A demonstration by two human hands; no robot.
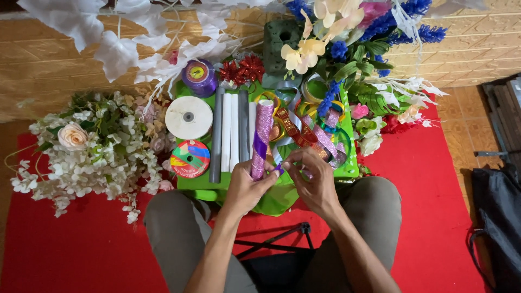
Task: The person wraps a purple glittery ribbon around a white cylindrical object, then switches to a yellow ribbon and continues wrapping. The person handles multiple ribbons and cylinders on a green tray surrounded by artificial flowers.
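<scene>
While your left hand (247, 187) clamps the glittery purple roll (262, 138), your right hand (313, 182) pinches its ribbon end (278, 168) over the green tray (203, 184).

White flowers (92, 152), red carpet (429, 179), perhaps a black bag (496, 217).

Floral craft corner, artificial flowers (97, 146), ribbon spools (189, 117)

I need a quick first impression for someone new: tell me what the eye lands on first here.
At centre, the left hand grips a glittery purple roll while the right hand pinches its ribbon end, over a green tray of ribbon spools. A white flower bunch lies at left on the red mat. Blue and cream flowers crowd the top right.
</scene>
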